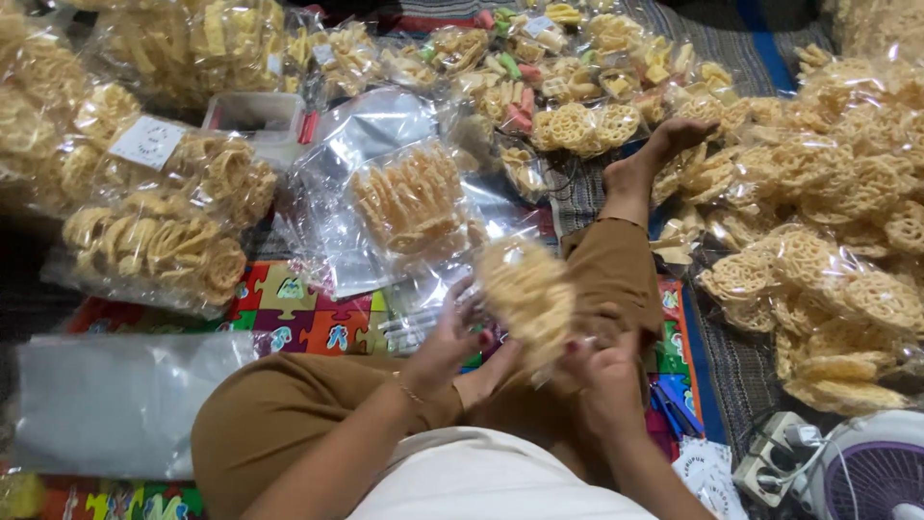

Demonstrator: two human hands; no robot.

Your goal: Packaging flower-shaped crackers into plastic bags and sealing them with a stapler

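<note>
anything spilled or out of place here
Nothing looks spilled or damaged. Both hands, left hand and right hand, hold a blurred bag of crackers; the other cracker bags lie sealed around the puzzle mat.

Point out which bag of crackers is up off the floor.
The blurred bag of round lattice crackers between the left hand and right hand. Both hands grip it above the lap; all the other bags lie on the floor.
</note>
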